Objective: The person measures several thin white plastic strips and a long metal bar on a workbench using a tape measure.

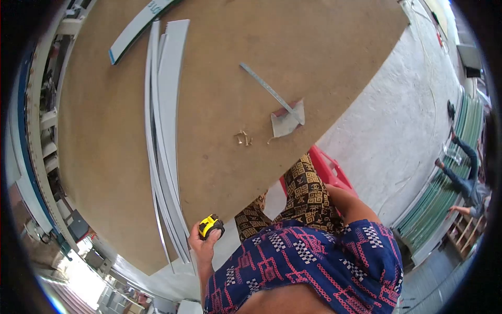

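Observation:
My left hand (203, 243) is closed around a yellow and black tape measure (210, 226) at the table's near edge. Just left of it lie long white and grey strips (170, 104), side by side on the brown tabletop (219, 172). My right arm hangs down beside my right thigh; its hand is hidden behind the patterned trousers. A metal ruler (265, 87) rests with one end on a small crumpled plastic bag (286, 121). Several small screws (243, 138) lie to the left of the bag.
A curved-looking white strip with a green edge (137, 29) lies at the upper left. A red plastic stool (334, 170) stands under me. At the far right, a person (468, 183) is beside stacked green sheets (426, 220). A metal frame (39, 131) runs along the left.

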The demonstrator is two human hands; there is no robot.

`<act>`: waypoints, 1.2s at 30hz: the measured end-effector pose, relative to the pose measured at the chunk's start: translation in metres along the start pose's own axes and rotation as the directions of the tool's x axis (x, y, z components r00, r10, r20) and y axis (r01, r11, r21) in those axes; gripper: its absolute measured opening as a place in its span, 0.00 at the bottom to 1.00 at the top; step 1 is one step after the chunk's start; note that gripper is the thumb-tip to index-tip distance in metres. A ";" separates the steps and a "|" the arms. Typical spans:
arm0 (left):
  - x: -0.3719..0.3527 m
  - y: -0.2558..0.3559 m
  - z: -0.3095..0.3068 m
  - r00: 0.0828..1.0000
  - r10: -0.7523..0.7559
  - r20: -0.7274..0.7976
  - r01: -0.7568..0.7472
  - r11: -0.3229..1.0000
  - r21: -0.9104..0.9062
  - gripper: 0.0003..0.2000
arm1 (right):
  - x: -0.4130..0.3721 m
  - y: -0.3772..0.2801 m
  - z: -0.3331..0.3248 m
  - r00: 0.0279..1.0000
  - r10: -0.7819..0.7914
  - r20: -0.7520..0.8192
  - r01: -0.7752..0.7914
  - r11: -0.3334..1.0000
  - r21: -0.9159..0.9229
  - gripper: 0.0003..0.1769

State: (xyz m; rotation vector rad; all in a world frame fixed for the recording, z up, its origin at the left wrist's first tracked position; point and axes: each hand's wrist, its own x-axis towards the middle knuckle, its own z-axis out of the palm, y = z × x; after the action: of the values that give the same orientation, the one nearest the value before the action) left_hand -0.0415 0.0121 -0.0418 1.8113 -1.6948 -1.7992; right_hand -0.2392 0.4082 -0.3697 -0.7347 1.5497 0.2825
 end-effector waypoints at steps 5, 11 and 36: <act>-0.019 0.005 0.001 0.994 0.069 -0.088 -0.073 0.996 -0.052 0.23 | 0.000 -0.022 -0.047 0.994 0.041 -0.098 -0.025 0.986 0.165 0.22; -0.023 -0.004 -0.004 0.985 0.093 -0.147 -0.116 0.981 -0.157 0.23 | -0.006 -0.029 -0.092 0.972 0.086 -0.217 -0.020 0.957 0.289 0.22; -0.020 -0.056 0.051 0.942 0.156 -0.298 -0.318 0.705 -0.634 0.13 | -0.141 0.006 -0.370 -0.140 0.436 -0.889 0.966 0.256 -0.026 0.16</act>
State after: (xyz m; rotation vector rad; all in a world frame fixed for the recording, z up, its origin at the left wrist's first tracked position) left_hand -0.0391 0.0779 -0.0832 1.3278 -0.9334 -1.6967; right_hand -0.5447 0.2356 -0.1857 -0.3303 2.1102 -2.2884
